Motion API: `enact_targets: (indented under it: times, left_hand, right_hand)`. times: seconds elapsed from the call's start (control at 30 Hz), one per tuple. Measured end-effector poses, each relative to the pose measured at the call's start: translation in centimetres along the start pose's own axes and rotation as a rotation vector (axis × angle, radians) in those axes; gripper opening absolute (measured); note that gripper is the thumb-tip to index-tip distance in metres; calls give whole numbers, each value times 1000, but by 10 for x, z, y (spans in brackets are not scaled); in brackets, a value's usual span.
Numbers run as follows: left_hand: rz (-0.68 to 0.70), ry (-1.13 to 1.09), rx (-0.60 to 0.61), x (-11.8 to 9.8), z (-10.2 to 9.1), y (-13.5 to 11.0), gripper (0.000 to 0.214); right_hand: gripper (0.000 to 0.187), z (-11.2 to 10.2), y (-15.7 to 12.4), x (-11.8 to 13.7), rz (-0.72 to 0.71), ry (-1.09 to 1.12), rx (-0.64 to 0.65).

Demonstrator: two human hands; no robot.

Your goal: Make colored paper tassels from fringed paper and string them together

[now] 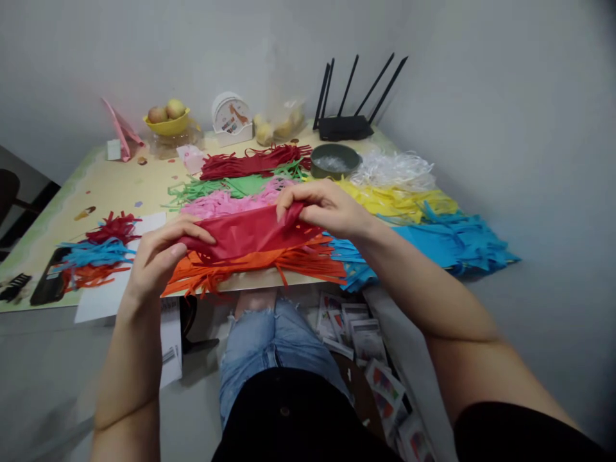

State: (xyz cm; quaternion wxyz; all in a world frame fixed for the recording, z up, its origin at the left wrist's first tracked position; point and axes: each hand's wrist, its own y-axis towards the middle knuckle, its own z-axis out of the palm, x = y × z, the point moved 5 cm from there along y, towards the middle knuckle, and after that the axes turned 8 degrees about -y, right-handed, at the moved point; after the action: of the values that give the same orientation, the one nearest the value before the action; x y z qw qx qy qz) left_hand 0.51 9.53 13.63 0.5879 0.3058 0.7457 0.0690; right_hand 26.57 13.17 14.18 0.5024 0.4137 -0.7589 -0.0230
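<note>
A red sheet of tissue paper [245,232] is stretched between my two hands above the table's front edge. My left hand [161,253] pinches its left end, fingers closed. The right end is gripped by my right hand [327,208], fingers curled over the paper. Directly under the red sheet lies a pile of orange fringed paper [269,264]. Behind it sit pink fringed paper [226,204], green fringed paper [231,187] and dark red fringed paper [255,162].
Yellow paper [394,200], blue paper [452,240] and white shreds [392,168] lie to the right. A dark bowl [334,160], a router [346,125], a fruit bowl [167,122] stand at the back. Mixed scraps [99,250] lie at left. Packets [366,340] lie on the floor.
</note>
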Motion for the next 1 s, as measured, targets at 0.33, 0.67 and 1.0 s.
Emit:
enact_targets:
  times: [0.33,0.67,1.0]
  left_hand:
    - [83,532,55,-20,16,3,17]
    - [-61,433,215,-18,38,22,38]
    - [-259,180,85,-5,31,22,32]
  right_hand:
    - [32,0,11,-3,113,-299,85]
    - [11,23,12,23,28,-573,299]
    - [15,4,-4,16,150,-427,121]
